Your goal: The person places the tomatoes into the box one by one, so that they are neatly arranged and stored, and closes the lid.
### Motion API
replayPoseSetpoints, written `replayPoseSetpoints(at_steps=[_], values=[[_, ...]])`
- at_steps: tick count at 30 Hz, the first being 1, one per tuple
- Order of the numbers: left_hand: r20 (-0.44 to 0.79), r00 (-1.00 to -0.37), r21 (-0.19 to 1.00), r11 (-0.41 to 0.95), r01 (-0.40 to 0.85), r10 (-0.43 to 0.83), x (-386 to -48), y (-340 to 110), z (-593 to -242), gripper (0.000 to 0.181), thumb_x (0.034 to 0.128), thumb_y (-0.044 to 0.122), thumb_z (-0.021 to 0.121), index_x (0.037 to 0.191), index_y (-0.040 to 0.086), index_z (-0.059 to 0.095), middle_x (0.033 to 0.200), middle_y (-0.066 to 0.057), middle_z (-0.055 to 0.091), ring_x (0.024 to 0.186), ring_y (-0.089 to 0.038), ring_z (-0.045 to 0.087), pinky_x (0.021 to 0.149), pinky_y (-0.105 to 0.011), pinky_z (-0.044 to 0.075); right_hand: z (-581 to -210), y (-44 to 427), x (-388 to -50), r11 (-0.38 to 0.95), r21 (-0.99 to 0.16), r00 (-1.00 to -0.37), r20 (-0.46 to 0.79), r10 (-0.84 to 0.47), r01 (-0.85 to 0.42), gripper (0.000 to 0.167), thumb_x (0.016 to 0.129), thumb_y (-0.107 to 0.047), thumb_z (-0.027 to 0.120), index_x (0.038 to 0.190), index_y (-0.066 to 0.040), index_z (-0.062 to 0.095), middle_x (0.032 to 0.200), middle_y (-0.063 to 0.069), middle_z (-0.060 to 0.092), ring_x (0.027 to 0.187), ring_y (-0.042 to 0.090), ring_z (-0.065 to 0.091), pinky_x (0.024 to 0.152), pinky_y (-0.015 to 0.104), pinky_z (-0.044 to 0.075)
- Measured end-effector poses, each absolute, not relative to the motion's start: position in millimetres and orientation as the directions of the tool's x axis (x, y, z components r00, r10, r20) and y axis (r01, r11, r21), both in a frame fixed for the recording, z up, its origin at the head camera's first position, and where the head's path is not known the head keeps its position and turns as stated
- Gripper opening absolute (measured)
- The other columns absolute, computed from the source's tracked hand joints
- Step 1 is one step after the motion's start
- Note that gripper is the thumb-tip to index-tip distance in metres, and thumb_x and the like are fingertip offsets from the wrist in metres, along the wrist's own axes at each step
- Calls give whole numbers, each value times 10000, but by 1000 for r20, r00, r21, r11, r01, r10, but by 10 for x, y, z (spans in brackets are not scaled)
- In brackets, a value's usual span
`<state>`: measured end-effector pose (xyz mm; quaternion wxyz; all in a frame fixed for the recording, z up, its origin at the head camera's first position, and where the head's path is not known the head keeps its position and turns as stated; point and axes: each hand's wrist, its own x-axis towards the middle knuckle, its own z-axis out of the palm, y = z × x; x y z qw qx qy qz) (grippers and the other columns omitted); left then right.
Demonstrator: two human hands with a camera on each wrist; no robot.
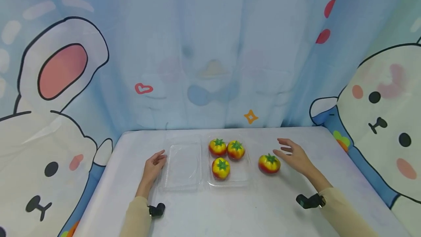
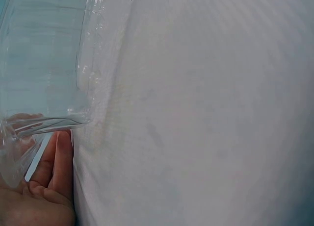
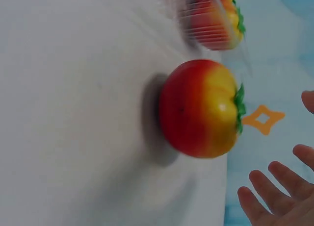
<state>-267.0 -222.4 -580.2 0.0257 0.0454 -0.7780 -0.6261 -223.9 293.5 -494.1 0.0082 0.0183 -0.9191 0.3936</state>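
Pale-blue cartoon curtain [image 1: 210, 39] hangs behind a white table [image 1: 230, 211]. Three red-and-yellow fruits [image 1: 220, 168] sit in a clear plastic tray [image 1: 239, 175]; a loose fruit [image 1: 269, 164] (green-leaved, like the others) rests on the table to the tray's right. Right hand [image 1: 297, 159], fingers spread, is just beside the loose fruit. Left hand [image 1: 153, 167] meets the outer edge of a second clear tray [image 1: 183, 167]; whether it grips that edge cannot be told.

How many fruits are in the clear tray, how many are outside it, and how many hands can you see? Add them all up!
Fruits in the clear tray: 3
Fruit outside it, on the table: 1
Hands: 2, left hand and right hand
Total: 6
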Motion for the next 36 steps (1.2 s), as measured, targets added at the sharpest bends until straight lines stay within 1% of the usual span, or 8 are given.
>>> replayPoseSetpoints(at_steps=[3, 9, 13, 19, 28, 31, 36], values=[[-18, -995, 976, 213, -40, -102, -2668, -2225, -5799, 410, 964, 109, 627, 1364, 38, 575, 1226, -187, 623, 1004, -166, 586, 776, -146, 480, -5022, 3001, -2179, 680, -731, -998, 11, -61, -50, 698, 942, -359, 666, 1457, 14, 379, 1451, 324, 391, 1260, 528, 448, 902, 587, 487], [-19, -995, 977, 212, -39, -95, -2659, -2226, -5791, 413, 967, 115, 627, 1368, 34, 570, 1228, -188, 620, 983, -149, 581, 766, -141, 478, -5180, 3058, -2099, 648, -754, -988, 9, -155, -109, 713, 890, -287, 741, 1431, 37, 409, 1427, 334, 420, 1230, 533, 475, 934, 607, 461], [-17, -996, 977, 209, -35, -86, -2646, -2228, -5782, 428, 972, 144, 631, 1377, 26, 559, 1247, -197, 611, 1008, -154, 580, 774, -131, 471, -5247, 3079, -2076, 626, -769, -980, 6, -199, -132, 690, 868, -249, 766, 1400, 53, 446, 1396, 323, 461, 1198, 520, 503, 914, 589, 485], [-16, -997, 979, 200, -32, -82, -2654, -2227, -5779, 418, 977, 133, 620, 1376, 26, 560, 1254, -203, 607, 1035, -207, 578, 768, -129, 469, -5295, 3082, -2065, 631, -768, -980, -22, -197, -109, 675, 847, -262, 792, 1368, 41, 486, 1369, 299, 494, 1160, 484, 543, 885, 532, 523], [-2, -996, 977, 213, -21, -88, -2667, -2236, -5791, 411, 969, 108, 622, 1367, 19, 566, 1231, -203, 620, 1022, -204, 589, 769, -148, 477, -5332, 3041, -2081, 628, -770, -986, 10, -165, -113, 637, 860, -228, 781, 1358, 50, 497, 1351, 302, 507, 1131, 460, 570, 874, 491, 539], [-4, -996, 976, 216, -24, -92, -2666, -2240, -5803, 409, 970, 110, 620, 1366, 22, 568, 1230, -201, 622, 1018, -191, 591, 775, -157, 482, -5346, 3025, -2093, 625, -772, -988, 19, -153, -112, 624, 863, -231, 778, 1348, 54, 507, 1344, 301, 515, 1130, 462, 570, 878, 491, 536], [-8, -996, 977, 210, -26, -85, -2650, -2240, -5794, 413, 975, 125, 620, 1372, 26, 564, 1237, -196, 622, 986, -126, 583, 766, -139, 473, -5379, 3016, -2118, 627, -772, -989, 21, -143, -107, 614, 863, -226, 777, 1341, 54, 514, 1336, 301, 522, 1124, 460, 576, 889, 499, 530]])
